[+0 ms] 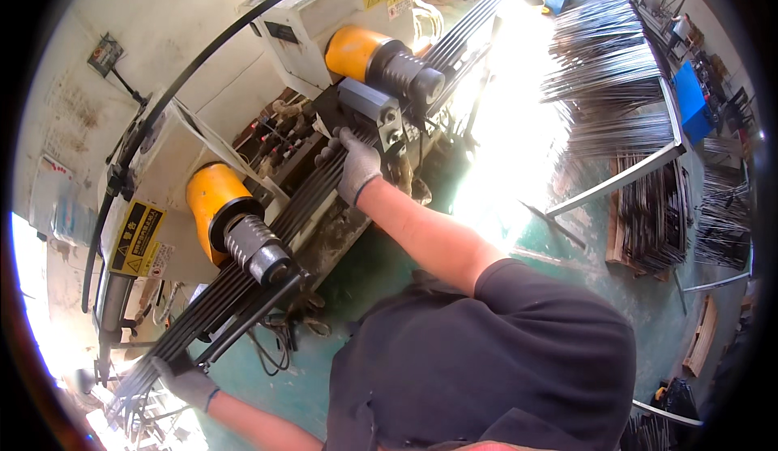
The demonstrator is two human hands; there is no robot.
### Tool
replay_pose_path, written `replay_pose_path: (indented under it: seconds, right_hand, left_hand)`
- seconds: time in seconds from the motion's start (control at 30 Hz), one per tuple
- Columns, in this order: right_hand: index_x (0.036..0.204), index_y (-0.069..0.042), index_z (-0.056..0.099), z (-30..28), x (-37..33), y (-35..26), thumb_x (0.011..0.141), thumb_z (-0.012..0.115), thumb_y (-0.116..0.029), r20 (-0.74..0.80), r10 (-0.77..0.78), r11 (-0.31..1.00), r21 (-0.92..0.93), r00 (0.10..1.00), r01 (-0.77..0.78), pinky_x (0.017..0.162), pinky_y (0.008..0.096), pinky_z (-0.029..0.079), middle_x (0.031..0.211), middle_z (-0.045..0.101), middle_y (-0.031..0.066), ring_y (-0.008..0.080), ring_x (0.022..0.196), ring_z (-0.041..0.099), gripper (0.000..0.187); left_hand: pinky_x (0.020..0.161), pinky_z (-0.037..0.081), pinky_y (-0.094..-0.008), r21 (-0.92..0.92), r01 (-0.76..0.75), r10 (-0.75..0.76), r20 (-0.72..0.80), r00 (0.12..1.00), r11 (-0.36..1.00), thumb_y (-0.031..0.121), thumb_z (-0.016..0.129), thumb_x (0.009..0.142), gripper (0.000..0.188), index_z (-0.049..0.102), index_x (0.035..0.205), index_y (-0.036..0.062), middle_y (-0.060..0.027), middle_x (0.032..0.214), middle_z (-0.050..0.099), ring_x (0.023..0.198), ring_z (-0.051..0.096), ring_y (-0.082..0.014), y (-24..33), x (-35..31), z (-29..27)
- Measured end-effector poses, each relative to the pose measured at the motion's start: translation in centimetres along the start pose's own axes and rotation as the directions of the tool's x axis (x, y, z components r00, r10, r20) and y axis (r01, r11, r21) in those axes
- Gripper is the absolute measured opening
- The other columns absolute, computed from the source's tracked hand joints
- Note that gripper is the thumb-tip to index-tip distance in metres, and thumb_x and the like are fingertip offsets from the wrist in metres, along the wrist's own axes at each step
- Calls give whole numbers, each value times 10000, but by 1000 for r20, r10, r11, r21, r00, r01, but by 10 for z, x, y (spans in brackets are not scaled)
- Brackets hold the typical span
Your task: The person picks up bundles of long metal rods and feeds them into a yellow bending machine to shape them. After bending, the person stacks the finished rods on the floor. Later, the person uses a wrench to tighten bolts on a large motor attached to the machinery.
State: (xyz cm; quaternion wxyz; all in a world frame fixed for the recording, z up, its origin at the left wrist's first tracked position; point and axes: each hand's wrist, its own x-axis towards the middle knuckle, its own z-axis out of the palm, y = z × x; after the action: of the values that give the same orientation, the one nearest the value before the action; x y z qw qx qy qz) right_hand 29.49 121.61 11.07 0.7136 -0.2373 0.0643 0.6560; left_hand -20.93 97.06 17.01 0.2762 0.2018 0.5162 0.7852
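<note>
Long dark thin metal rods [209, 302], prob. stiff, heavy as a bundle & best held wide apart, ran at the fingers of part-curled, grey-gloved L hand [185, 382] & R hand [356, 163], grip unclear.

We list: one wall [79, 86], pale cream, brown-stained toward the left. One floor [340, 370], green, scuffed, pale-marked in places. One metal rack [617, 179], light-framed, at right, loaded. One wooden pallet [701, 337], low, near the right edge. One blue panel [691, 104], standing beyond the rack. Light: we record a white glare [502, 159] washing out the floor beside the rack, and a second bright patch [26, 265] at far left, source unclear to us.
</note>
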Motion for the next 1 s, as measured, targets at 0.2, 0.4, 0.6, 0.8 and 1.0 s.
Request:
replay_pose_path:
  seconds: [0.2, 0.4, 0.6, 0.8, 1.0]
  right_hand:
    - [1091, -66, 681, -6, 8, 3, 1122, 644, -246, 33, -13, 1000, -6, 999, 14, 707, 467, 619, 841, 650, 58, 239, 695, 647, 186]
    - [1065, -64, 673, -11, 14, -15, 1105, 644, -214, 53, -12, 1000, -19, 999, 13, 739, 504, 643, 878, 686, 72, 290, 763, 714, 157]
    - [1075, -63, 668, -1, 15, -11, 1103, 645, -206, -10, -33, 998, -50, 999, 32, 704, 486, 625, 839, 647, 55, 272, 707, 667, 148]
    - [1130, -60, 642, -7, 17, -16, 1081, 670, -187, 53, -68, 996, -57, 996, 71, 728, 472, 599, 824, 632, 53, 255, 721, 651, 138]
    - [1126, -50, 639, -10, 21, -14, 1088, 661, -197, 53, -9, 1000, -28, 999, 11, 745, 454, 579, 810, 618, 50, 245, 718, 614, 154]
  left_hand:
    - [1122, 540, -407, 446, -336, 333, 88, 939, 830, 217, 552, 1156, 449, 617, 1451, -115, -203, 1360, 710, 1239, 699, -282, 79, 6, 76]
    - [1042, 583, -379, 273, -396, 372, 137, 918, 877, 163, 610, 1124, 428, 611, 1444, -121, -189, 1327, 729, 1187, 718, -253, 116, -17, 165]
    - [913, 578, -331, 377, -427, 290, 368, 883, 822, 219, 688, 1073, 546, 560, 1492, -107, -171, 1189, 723, 1048, 721, -220, 142, -38, 225]
    - [969, 543, -355, 483, -615, 246, 625, 741, 623, 277, 725, 1037, 531, 610, 1403, -90, -132, 1076, 715, 1034, 705, -228, 146, -62, 300]
    - [1009, 534, -361, 528, -698, 311, 642, 701, 483, 374, 798, 948, 642, 638, 1367, -87, -121, 1033, 743, 1021, 715, -214, 141, -99, 351]
